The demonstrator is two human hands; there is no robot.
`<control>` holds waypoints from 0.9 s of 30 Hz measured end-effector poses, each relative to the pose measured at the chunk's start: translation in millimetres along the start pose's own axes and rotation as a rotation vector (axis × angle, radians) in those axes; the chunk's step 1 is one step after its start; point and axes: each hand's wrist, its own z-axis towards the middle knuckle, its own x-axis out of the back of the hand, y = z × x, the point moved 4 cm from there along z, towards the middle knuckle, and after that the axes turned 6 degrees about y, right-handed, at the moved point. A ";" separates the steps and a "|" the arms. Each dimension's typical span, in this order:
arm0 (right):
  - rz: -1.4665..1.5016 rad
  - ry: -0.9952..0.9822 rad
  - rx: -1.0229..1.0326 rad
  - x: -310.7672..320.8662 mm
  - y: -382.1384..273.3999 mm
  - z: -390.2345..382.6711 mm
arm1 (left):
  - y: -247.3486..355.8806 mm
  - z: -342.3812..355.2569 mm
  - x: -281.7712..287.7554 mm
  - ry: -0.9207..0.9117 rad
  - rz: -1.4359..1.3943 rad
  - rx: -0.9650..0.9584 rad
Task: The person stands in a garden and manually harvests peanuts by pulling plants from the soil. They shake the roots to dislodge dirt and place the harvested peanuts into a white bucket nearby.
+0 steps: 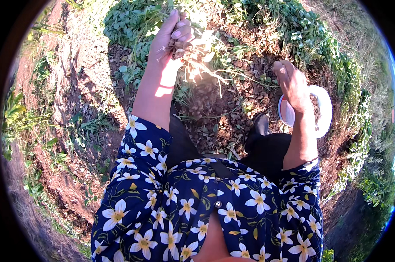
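My left hand (173, 37) is raised at the upper middle, its fingers wrapped round the base of a pulled-up peanut plant (198, 59). Pale roots and several brownish pods hang below the fist, some washed out by bright sun. Over to the right, my right hand (292, 83) is held above and beside a white bucket (325, 105), with its fingers curled together. Whatever those fingers may hold is hidden. Inside the bucket lie peanuts (315, 107), partly covered by my wrist.
Heaps of green leafy plants (129, 22) lie at the far side, with more piled along the right (332, 48). Dry leaves and reddish soil (232, 118) cover the ground between my legs. A dark boot (260, 125) stands left of the bucket.
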 end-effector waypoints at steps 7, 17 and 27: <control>-0.051 -0.224 -0.957 25.4 140.9 -116.7 | -11.6 -4.4 -25.3 -0.226 -0.449 0.231; 1.396 -0.066 -0.626 31.9 -66.8 40.6 | -33.1 -7.3 -41.4 -0.203 -0.165 0.154; 1.557 0.046 -0.592 2.6 -79.3 64.1 | -59.3 -6.2 -56.6 0.153 0.000 0.184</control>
